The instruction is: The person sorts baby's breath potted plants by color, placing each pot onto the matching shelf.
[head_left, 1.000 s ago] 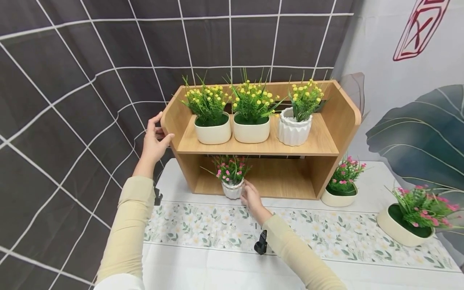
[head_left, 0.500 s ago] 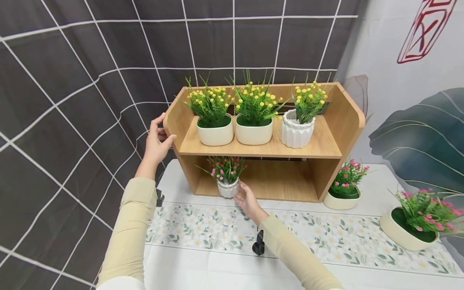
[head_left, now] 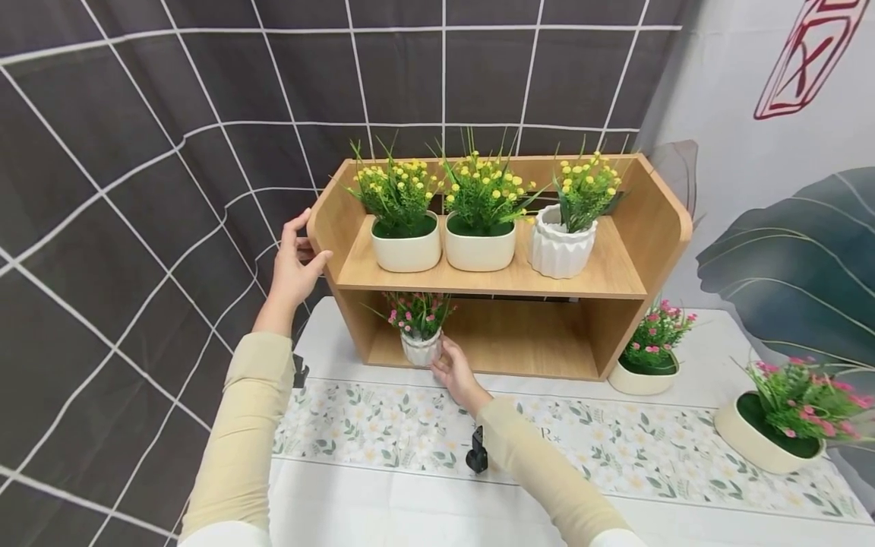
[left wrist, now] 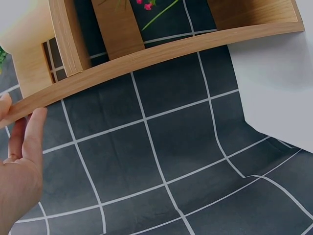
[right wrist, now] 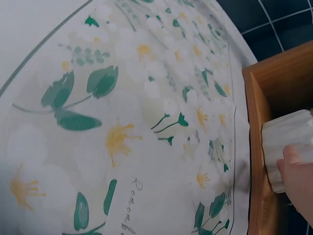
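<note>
A small white fluted flowerpot (head_left: 420, 351) with pink flowers stands at the left of the shelf unit's lower level, near its front edge. My right hand (head_left: 456, 374) holds this pot by its right side; in the right wrist view, fingertips of the right hand (right wrist: 299, 174) lie against its pale wall. My left hand (head_left: 294, 262) grips the upper left side panel of the wooden shelf unit (head_left: 492, 285). Thumb and fingers of the left hand (left wrist: 22, 171) sit on opposite sides of the panel edge (left wrist: 122, 61) in the left wrist view.
On the top shelf stand two oval cream pots (head_left: 406, 251) and a white fluted pot (head_left: 562, 251), all with yellow flowers. Right of the unit are two cream pots (head_left: 642, 380) with pink flowers. A floral runner (head_left: 383, 425) crosses the white table. A dark grid cloth (head_left: 137, 251) hangs close on the left.
My right hand and the pink-flowered fluted pot have moved left along the lower shelf. The left hand stays at the side panel. The head view has shifted slightly.
</note>
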Tool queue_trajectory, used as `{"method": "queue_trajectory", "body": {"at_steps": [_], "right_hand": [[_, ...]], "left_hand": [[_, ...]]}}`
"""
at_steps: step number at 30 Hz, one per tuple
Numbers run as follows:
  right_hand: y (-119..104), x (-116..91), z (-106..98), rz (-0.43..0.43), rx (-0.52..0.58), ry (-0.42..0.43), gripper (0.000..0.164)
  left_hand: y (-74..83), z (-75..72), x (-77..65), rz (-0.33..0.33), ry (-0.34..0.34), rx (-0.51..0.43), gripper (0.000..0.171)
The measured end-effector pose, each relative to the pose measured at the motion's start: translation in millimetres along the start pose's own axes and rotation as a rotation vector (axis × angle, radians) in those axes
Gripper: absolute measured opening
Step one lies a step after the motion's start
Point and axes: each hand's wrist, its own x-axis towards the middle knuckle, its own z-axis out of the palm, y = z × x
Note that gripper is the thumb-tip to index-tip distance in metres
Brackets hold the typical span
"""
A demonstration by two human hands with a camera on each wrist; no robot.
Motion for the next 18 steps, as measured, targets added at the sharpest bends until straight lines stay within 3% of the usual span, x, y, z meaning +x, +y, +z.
{"method": "queue_trajectory", "body": {"at_steps": [1, 3, 6, 9, 15, 17, 18], "right_hand": [[-22.9, -21.8, 17.6, 0.006, -0.024, 0.002, 0.063], [-15.7, -13.6, 11.4, -0.004, -0.021, -0.028, 0.062], [15.7, 13.8, -15.3, -0.059, 0.02, -0.115, 0.061], [21.2, 18.5, -15.2, -0.053, 0.005, -0.102, 0.06], [-21.3, -23.3, 18.1, -0.042, -0.034, -0.075, 0.055], [-26.6, -27.3, 19.8, -0.049, -0.049, -0.089, 0.057], [-37.0, -35.3, 28.7, -0.018, -0.085, -0.051, 0.059]], "left_hand": [[0.1, 0.2, 0.0, 0.0, 0.001, 0.0, 0.067], [0.2, 0.8, -0.2, 0.005, 0.004, -0.005, 0.067], [-0.4, 0.5, -0.3, 0.017, 0.005, -0.015, 0.067], [-1.2, 0.7, -0.9, 0.026, 0.003, -0.021, 0.067], [-0.2, 2.1, -1.5, 0.028, 0.004, -0.024, 0.067], [-0.7, 1.4, -1.5, 0.028, 0.006, -0.023, 0.067], [-0.9, 0.9, -1.5, 0.03, 0.007, -0.022, 0.067]]}}
